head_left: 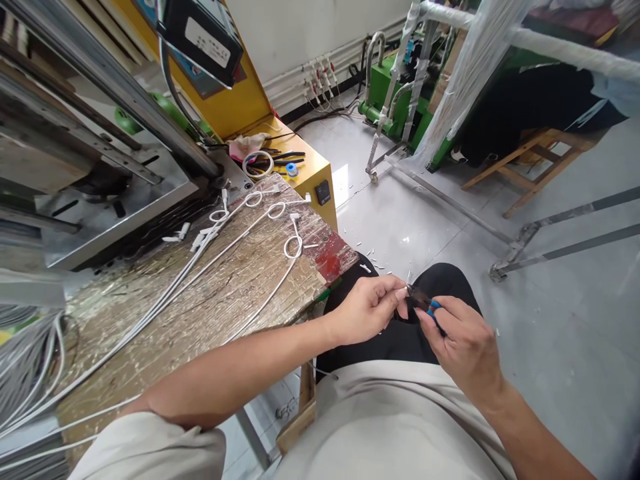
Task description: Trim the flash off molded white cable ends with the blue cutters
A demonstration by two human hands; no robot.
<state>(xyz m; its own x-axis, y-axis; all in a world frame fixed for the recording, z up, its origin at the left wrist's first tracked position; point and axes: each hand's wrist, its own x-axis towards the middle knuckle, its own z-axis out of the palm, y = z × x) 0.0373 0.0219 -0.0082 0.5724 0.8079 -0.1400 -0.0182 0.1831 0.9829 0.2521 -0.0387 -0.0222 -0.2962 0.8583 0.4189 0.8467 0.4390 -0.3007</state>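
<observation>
My right hand (pixel 463 340) is closed round small cutting pliers (pixel 424 303) with blue handles, held over my lap above my black trousers. My left hand (pixel 367 308) pinches something small and white at the pliers' dark jaws; I cannot make out what it is. Both hands meet just right of the worktable's corner. White cables (pixel 235 237) with moulded plugs lie in loops across the foil-covered worktable (pixel 200 313) to my left, apart from both hands.
A metal moulding machine (pixel 100 160) stands behind the table. A yellow cabinet (pixel 305 167) carries tape rolls and pliers. White offcuts litter the grey floor (pixel 395 247). A wheeled metal rack (pixel 505 237), a green machine (pixel 385 87) and a wooden stool (pixel 535 150) stand to the right.
</observation>
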